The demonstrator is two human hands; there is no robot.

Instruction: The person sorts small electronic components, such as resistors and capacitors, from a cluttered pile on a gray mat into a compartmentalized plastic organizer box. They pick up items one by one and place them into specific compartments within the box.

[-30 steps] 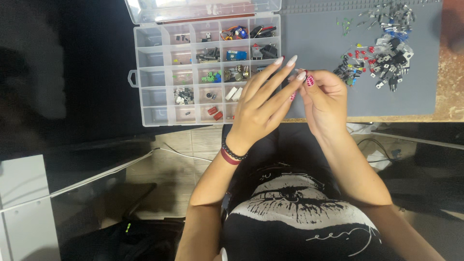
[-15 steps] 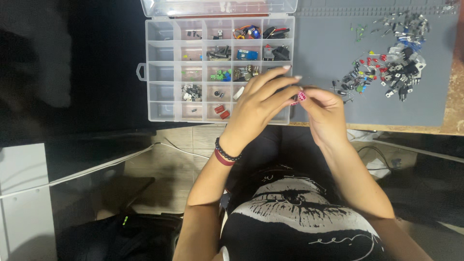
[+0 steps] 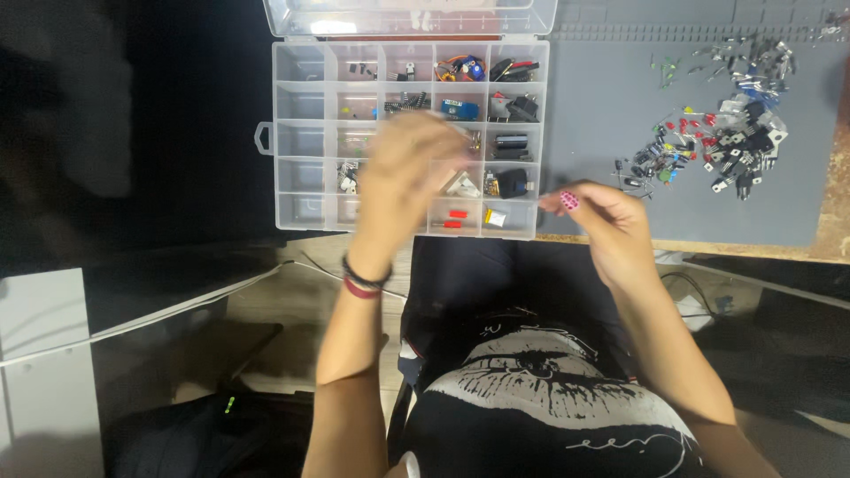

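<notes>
My left hand (image 3: 409, 173) hovers, blurred by motion, over the middle compartments of a clear plastic organizer box (image 3: 301, 142). Its fingers are bunched, and I cannot make out anything between them. My right hand (image 3: 606, 226) is at the box's front right corner, over the near edge of a grey mat (image 3: 602, 106). Its fingers are curled in with nothing visible in them. The box's compartments hold small electronic parts, such as two red pieces (image 3: 456, 219) in the front row.
The box's clear lid (image 3: 407, 16) lies open at the back. A pile of small black, red and green components (image 3: 722, 150) is spread over the right of the mat. A white cable (image 3: 177, 310) runs below the table at the left.
The two hands were together at the box's right edge. My left hand has now swung left over the box, while the right has stayed near the corner.
</notes>
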